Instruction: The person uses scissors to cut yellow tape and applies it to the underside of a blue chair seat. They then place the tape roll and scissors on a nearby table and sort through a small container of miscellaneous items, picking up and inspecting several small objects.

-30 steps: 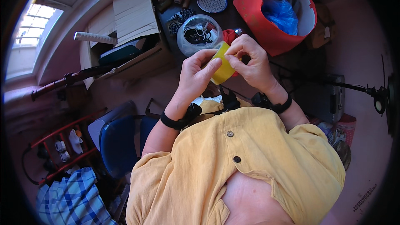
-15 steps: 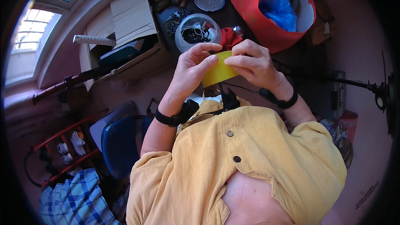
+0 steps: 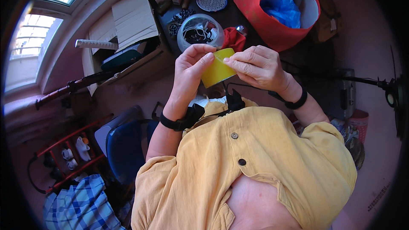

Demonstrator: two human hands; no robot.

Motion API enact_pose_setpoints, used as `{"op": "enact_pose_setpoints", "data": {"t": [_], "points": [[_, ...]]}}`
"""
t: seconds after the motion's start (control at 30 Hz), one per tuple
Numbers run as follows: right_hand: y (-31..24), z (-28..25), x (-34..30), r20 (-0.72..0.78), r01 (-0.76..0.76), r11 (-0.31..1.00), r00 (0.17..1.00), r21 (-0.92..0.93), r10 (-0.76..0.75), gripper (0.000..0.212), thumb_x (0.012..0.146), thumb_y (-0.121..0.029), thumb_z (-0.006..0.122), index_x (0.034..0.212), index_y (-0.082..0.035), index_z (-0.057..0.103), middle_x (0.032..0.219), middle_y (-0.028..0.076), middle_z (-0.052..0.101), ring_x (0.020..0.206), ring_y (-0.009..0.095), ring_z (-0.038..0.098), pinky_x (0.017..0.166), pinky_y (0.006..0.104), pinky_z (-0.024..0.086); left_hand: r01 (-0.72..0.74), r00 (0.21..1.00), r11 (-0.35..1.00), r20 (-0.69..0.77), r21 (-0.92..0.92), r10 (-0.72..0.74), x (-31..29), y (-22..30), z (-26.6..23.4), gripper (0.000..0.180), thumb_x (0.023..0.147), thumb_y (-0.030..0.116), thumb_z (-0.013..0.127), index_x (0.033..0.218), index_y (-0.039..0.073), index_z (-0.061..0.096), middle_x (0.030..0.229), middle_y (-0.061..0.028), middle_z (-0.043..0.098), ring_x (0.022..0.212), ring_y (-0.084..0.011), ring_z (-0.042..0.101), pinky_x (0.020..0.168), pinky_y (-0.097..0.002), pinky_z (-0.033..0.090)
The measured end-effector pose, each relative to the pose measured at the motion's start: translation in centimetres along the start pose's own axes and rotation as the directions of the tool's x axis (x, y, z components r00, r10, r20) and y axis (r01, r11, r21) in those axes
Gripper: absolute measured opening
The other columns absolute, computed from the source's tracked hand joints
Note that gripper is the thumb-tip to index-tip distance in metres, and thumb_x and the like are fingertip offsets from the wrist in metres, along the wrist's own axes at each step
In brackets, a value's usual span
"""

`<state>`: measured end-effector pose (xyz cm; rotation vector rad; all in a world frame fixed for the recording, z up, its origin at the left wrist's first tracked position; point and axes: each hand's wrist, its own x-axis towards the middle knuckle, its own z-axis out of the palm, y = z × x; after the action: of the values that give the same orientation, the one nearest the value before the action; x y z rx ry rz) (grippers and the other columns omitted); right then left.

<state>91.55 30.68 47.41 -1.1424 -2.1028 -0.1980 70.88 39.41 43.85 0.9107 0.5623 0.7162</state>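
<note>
Two bare hands about one yellow roll [image 3: 217, 73], from above. Position of roll: raised before the chest, between both hands, on the near side of one dark table [image 3: 228, 15]. Left grip [image 3: 187, 68]: grasping the roll by its left side, one thumb on the outer face, remaining fingers partly hidden. Right grip [image 3: 260, 67]: pinching at the same face, thumb and fingertips together near the upper edge. Two black wrist straps [image 3: 172, 123], one per arm; one yellow shirt [image 3: 191, 166] with two buttons [image 3: 242, 162] in view. On the table: one clear round tub [image 3: 182, 36] with cables inside, count unclear; one red cloth [image 3: 233, 39] just beside; one round racket [image 3: 211, 1]; one open red container [image 3: 254, 15] with blue plastic [image 3: 281, 10] inside. Toward the left: one opened cardboard box [image 3: 134, 15], one pale handle [image 3: 96, 44] projecting; below, one blue chair [image 3: 123, 153], one red rack [image 3: 90, 164], one blue checked cloth [image 3: 83, 204].
</note>
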Motion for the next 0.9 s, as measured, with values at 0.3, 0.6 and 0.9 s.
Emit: {"op": "enact_pose_setpoints", "data": {"t": [0.3,0.6,0.9], "points": [[-0.2,-0.1,-1.3,-0.037,-0.040,0.999,0.999,-0.034,0.039,0.030,0.076,-0.006,0.079,0.106,-0.011,0.077,0.095,0.001,0.073,0.082,0.015,0.070,0.070,0.0282,0.056,-0.025,0.999,1.000,-0.024,0.000,0.025,0.1,-0.7,0.7,0.017,0.093,0.009,0.070,0.108,0.002,0.066,0.099,-0.0039,0.071,0.088,-0.0084,0.066,0.082,-0.0233,0.052],[-0.8,-0.7,-1.7,-0.087,-0.152,0.988,0.984,0.037,0.155,0.029,0.080,-0.009,0.076,0.110,-0.011,0.075,0.107,0.004,0.073,0.089,0.020,0.070,0.076,0.0316,0.056,-0.251,0.963,0.947,-0.049,0.199,0.266,0.1,1.8,-0.2,0.014,0.097,0.013,0.067,0.108,0.004,0.065,0.098,-0.0058,0.070,0.088,-0.0087,0.065,0.081,-0.0219,0.051],[-1.4,0.6,0.6,-0.121,-0.161,0.981,0.977,0.108,0.174,0.035,0.084,-0.014,0.074,0.119,-0.008,0.071,0.120,0.010,0.066,0.098,0.027,0.065,0.084,0.0367,0.054,-0.294,0.951,0.929,-0.029,0.223,0.308,-0.4,2.3,0.0,0.014,0.098,0.012,0.066,0.110,0.004,0.063,0.099,-0.0053,0.070,0.089,-0.0084,0.064,0.081,-0.0204,0.050]]}}
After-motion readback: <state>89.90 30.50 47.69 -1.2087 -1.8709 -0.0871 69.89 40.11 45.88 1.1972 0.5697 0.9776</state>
